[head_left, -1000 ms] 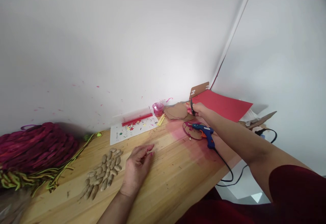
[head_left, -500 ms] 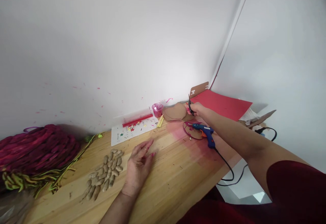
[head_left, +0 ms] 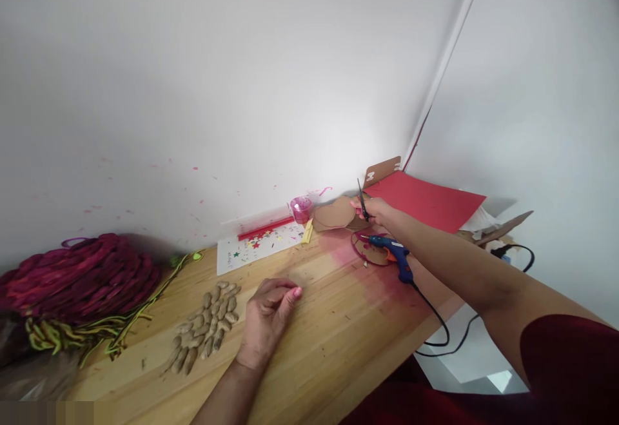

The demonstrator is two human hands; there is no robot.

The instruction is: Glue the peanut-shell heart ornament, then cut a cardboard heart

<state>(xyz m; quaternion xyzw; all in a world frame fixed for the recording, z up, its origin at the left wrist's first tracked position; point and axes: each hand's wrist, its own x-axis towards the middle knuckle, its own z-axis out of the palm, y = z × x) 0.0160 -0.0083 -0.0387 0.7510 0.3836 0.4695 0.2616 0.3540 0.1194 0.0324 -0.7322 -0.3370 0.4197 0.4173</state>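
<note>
My right hand [head_left: 378,209] reaches to the back of the wooden table and grips a pair of dark scissors [head_left: 362,200], pointed end up. Cut cardboard pieces [head_left: 333,213] lie just left of it. Below my right forearm, a blue hot glue gun [head_left: 397,256] rests partly over a round, pink-stained disc [head_left: 363,244]. Nearer to me, my left hand [head_left: 271,312] hovers low over the wood, its thumb and fingertips brought together. Whether anything tiny is between them, I cannot make out. Beside that hand, on its left, is a spread of peanuts in their shells [head_left: 207,322].
A bundle of thick maroon yarn [head_left: 97,280] with yellow-green strands fills the left side. Along the wall are a white sheet [head_left: 229,258] with small stars, a pink plastic cup [head_left: 300,208] and red paper [head_left: 428,200]. The glue gun's black cord [head_left: 442,322] drops off the table edge.
My left thumb and fingers, parted before, have come together. My right hand stays at the back with the scissors, which now tilt differently. The view has shifted slightly.
</note>
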